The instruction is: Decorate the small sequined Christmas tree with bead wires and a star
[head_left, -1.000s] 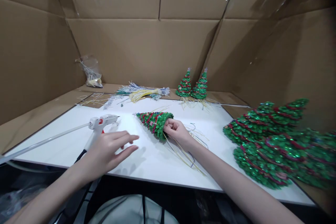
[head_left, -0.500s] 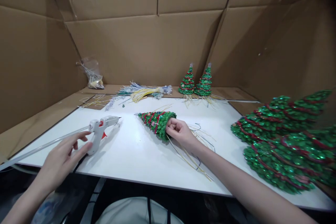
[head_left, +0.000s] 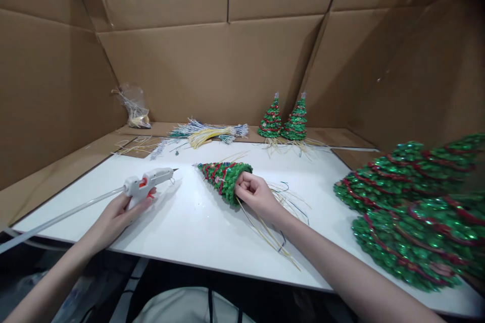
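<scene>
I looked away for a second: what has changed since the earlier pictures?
The left hand, empty before, swung left, then came back right and took hold of the glue gun. The right hand stayed with its fingers at the base of the tree, which lies on its side as before; the back trees stand unchanged.

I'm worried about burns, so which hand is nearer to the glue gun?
The left hand: it is at the handle of the glue gun. The right hand is farther right, at the base of the tree lying down.
</scene>
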The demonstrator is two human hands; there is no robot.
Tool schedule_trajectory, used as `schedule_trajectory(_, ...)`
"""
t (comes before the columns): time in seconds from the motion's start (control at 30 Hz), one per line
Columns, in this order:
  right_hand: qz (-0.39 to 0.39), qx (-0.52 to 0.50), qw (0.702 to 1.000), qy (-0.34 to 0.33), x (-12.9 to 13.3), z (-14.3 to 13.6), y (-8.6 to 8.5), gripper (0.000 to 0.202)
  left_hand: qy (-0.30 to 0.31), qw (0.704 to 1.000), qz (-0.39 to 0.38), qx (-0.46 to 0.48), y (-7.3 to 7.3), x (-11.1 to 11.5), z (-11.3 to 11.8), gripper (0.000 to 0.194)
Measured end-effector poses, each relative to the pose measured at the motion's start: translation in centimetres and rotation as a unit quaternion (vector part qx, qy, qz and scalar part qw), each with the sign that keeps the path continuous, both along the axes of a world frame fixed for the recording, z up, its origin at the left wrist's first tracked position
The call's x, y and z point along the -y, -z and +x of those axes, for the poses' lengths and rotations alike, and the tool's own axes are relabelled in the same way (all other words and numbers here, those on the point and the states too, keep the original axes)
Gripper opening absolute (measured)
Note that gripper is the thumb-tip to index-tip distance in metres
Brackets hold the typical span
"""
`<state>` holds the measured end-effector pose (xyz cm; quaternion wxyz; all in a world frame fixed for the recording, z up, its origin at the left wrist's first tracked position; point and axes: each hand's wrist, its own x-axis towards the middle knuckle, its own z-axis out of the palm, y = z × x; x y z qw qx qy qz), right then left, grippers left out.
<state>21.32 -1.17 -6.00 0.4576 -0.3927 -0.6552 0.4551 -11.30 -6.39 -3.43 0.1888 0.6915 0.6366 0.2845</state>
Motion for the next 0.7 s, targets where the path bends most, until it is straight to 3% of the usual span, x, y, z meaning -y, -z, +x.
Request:
schedule_trajectory(0.13, 0.004, 0.001, 1.000, 0.001, 0.1, -0.1, -0.1, 0.022, 0.096, 0.991, -0.056, 0.075, -0.9, 1.6, 1.4, 0.039)
schedule_trajectory(0.27, 0.012, 0.005, 1.000, 0.006, 0.1, -0.2, -0.1, 0.021, 0.174, 0.981, -0.068, 0.061, -1.9, 3.2, 3.2, 0.036)
schedule_trajectory(0.53, 0.008, 0.003, 1.000, 0.015, 0.6, -0.6, -0.6, 0.020, 0.141, 0.989, 0.001, -0.034, -2.1, 3.9, 5.5, 0.034)
schedule_trajectory(0.7, 0.005, -0.005, 1.000, 0.013, 0.6, -0.6, -0.7, 0.019, 0.171, 0.985, 0.015, -0.028, -2.0, 3.5, 6.7, 0.030)
